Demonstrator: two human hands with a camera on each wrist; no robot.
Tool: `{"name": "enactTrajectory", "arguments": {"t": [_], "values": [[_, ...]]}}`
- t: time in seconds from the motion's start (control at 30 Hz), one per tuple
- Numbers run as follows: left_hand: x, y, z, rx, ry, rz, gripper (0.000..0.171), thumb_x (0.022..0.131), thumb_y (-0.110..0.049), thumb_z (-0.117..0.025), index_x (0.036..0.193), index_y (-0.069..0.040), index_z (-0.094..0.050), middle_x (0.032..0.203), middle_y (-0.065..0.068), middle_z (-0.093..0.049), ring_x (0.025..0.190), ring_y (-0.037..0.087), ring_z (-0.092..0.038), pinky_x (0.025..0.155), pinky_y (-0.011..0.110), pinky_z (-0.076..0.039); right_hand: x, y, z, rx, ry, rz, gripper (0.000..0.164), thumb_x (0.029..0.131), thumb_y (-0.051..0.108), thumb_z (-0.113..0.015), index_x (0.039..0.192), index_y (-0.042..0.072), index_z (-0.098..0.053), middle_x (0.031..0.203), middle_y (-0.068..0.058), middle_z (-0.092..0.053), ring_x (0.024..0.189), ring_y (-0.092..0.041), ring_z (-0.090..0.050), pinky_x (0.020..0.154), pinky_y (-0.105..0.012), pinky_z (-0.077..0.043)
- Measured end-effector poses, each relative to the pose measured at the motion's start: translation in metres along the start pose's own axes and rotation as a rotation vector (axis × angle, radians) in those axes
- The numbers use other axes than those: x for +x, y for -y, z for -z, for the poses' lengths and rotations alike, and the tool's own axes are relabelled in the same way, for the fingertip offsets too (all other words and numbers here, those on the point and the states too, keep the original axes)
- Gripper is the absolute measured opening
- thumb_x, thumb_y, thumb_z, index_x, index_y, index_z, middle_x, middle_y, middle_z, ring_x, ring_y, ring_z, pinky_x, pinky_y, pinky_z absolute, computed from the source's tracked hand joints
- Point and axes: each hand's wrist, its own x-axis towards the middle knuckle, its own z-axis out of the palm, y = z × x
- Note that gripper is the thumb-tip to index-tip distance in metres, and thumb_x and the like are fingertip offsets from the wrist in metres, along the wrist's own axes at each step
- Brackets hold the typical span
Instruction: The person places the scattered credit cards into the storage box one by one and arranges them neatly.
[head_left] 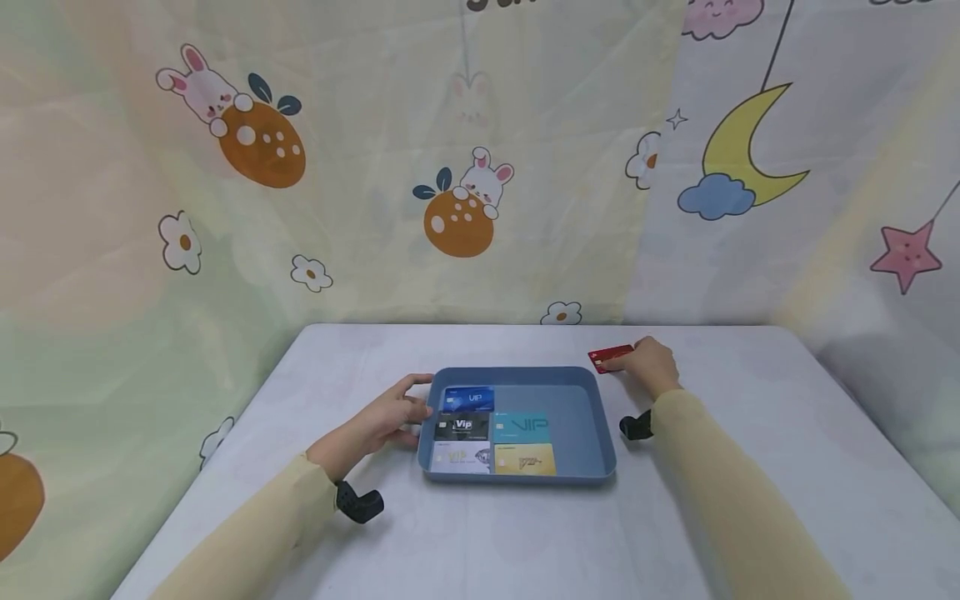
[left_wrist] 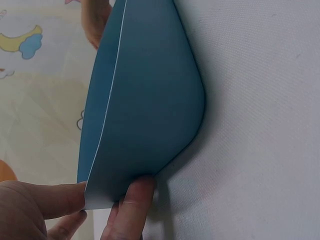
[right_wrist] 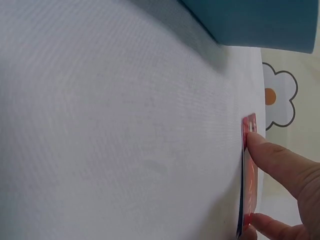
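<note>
My left hand [head_left: 386,414] grips the left end of a shallow blue tray [head_left: 577,417]. In the left wrist view, fingers [left_wrist: 55,200] are at the rim and another digit presses low on the outer wall. Beyond the tray's far right corner, my right hand [head_left: 651,365] pinches a red card [head_left: 606,357] just over the table. The right wrist view shows the red card [right_wrist: 250,175] nearly edge-on, thumb on its face and fingertips at its lower end. Inside the tray lie a blue card [head_left: 468,399], black card [head_left: 461,426], white card [head_left: 460,457], teal card [head_left: 521,427] and yellow card [head_left: 524,459].
The cards fill the tray's left and middle, with bare tray floor to their right and above the teal card. A white cloth covers the table [head_left: 510,542]. Behind it hangs a curtain [head_left: 360,208] printed with rabbits, flowers and a moon.
</note>
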Motion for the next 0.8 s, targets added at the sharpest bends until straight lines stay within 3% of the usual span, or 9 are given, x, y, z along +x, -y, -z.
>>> {"name": "enactTrajectory", "arguments": {"t": [0.3, 0.57, 0.7, 0.8], "values": [[-0.001, -0.001, -0.002, 0.011, 0.01, -0.006, 0.071, 0.096, -0.003, -0.064, 0.158, -0.026, -0.038, 0.145, 0.023, -0.054, 0.107, 0.028, -0.064, 0.064, 0.034, -0.059, -0.001, -0.007, 0.006, -0.046, -0.024, 0.086, 0.063, 0.088, 0.034, -0.077, 0.123, -0.015, -0.059, 0.124, -0.031, -0.063, 0.109, -0.041, -0.056, 0.095, -0.049, -0.048], [-0.003, -0.001, -0.003, 0.007, 0.008, -0.013, 0.072, 0.095, -0.002, -0.065, 0.158, -0.025, -0.038, 0.142, 0.024, -0.055, 0.108, 0.029, -0.066, 0.065, 0.036, -0.06, 0.005, -0.017, 0.011, -0.035, -0.04, 0.096, 0.042, 0.091, 0.031, -0.072, 0.106, -0.008, -0.071, 0.104, -0.023, -0.072, 0.097, -0.034, -0.06, 0.075, -0.036, -0.045], [-0.004, -0.001, -0.003, 0.008, 0.001, -0.012, 0.072, 0.095, -0.002, -0.065, 0.158, -0.025, -0.038, 0.142, 0.024, -0.055, 0.108, 0.029, -0.066, 0.065, 0.036, -0.06, 0.011, -0.021, 0.014, 0.019, 0.011, 0.033, 0.046, 0.094, 0.035, -0.068, 0.117, -0.006, -0.07, 0.116, -0.023, -0.068, 0.098, -0.03, -0.055, 0.075, -0.033, -0.044], [-0.003, -0.001, -0.003, 0.011, -0.007, -0.008, 0.072, 0.095, -0.002, -0.064, 0.158, -0.025, -0.037, 0.142, 0.024, -0.055, 0.109, 0.029, -0.066, 0.065, 0.036, -0.06, 0.015, -0.022, 0.016, 0.178, 0.071, -0.06, 0.052, 0.097, 0.032, -0.066, 0.132, -0.006, -0.063, 0.135, -0.026, -0.06, 0.093, -0.02, -0.063, 0.077, -0.027, -0.051]]}}
